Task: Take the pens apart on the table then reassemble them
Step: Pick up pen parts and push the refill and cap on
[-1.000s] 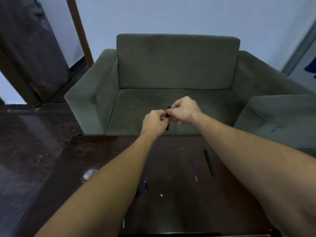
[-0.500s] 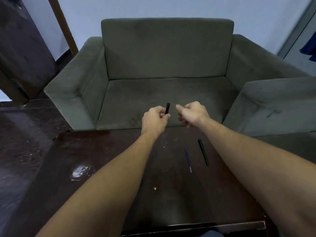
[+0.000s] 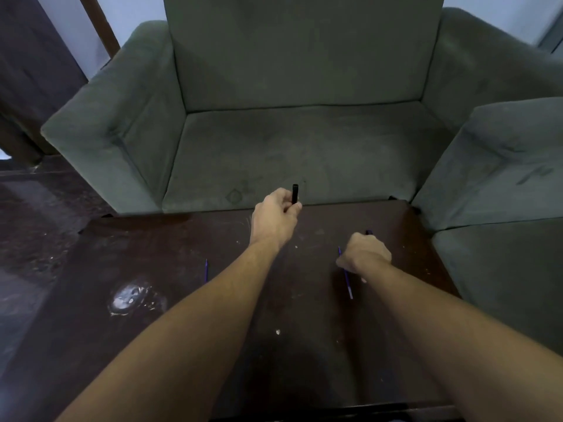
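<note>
While the left hand pinches a short black plastic pen tube upright above the far edge of the dark wooden counter, the right hand lies curled over another black pen piece and a thin blue refill; whether its fingers grip either is unclear.

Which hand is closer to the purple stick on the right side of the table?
Right. The right hand sits over the purple stick; the left hand is farther off, holding a black tube.
</note>
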